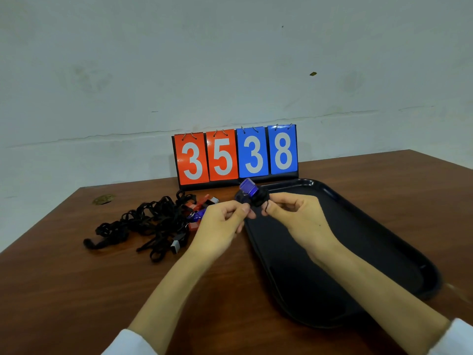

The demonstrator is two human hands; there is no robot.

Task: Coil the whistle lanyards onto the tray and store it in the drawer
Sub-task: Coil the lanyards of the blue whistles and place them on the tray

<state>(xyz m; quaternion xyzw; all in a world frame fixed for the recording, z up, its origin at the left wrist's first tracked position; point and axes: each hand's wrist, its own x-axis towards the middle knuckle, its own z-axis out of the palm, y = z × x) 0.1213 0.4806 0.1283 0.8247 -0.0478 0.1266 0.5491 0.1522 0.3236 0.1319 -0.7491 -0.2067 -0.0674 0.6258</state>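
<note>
**2 hands pinch a wound whistle lanyard over a tray**

A person's left hand [220, 221] and right hand [299, 216] meet above the far left edge of a black oval plastic tray [363, 242]. The tray lies on a dark brown wooden counter [76, 290]. The fingers of both hands are curled, and each hand pinches a small, tight bundle of black cord lanyard [256, 202] between thumb and fingertips. A shiny blue metallic whistle [248, 188] sticks up from the bundle, just above the fingers. To the left on the counter lies a loose tangled pile of black lanyards [143, 224], with red whistles [202, 202] at its far edge. Behind them stands a flip scoreboard [235, 156] showing 35 on red cards and 38 on blue cards.
</note>
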